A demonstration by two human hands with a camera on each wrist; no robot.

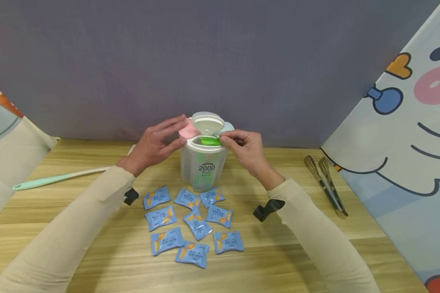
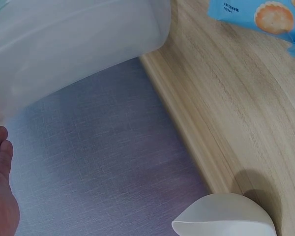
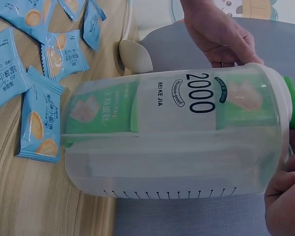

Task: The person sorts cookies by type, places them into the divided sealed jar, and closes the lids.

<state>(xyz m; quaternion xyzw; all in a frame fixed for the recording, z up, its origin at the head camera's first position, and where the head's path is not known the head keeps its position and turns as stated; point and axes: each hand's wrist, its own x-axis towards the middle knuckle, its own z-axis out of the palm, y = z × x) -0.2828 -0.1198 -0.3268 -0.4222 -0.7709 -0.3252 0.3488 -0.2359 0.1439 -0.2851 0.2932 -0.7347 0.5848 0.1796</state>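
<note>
A clear storage container point(image 1: 204, 167) marked 2000 stands upright, with green packets visible through its front wall. One white-rimmed lid point(image 1: 208, 122) is flipped up; a pink lid point(image 1: 189, 128) beside it is down. In the opening lies a green packet point(image 1: 210, 141), its right end pinched between thumb and forefinger of my right hand point(image 1: 247, 150). My left hand point(image 1: 154, 140) has its fingers fairly straight, touching the container's top left side. In the right wrist view, the green packet point(image 3: 293, 101) sticks out at the container's mouth, near my right fingers point(image 3: 282, 182).
Several blue biscuit packets point(image 1: 196, 224) lie on the wooden table in front of the container. At left is a spoon with a mint handle point(image 1: 45, 182), its cream bowl point(image 2: 226, 216) behind my left hand. Metal tongs point(image 1: 326, 185) lie right. A grey wall point(image 1: 220, 61) stands behind.
</note>
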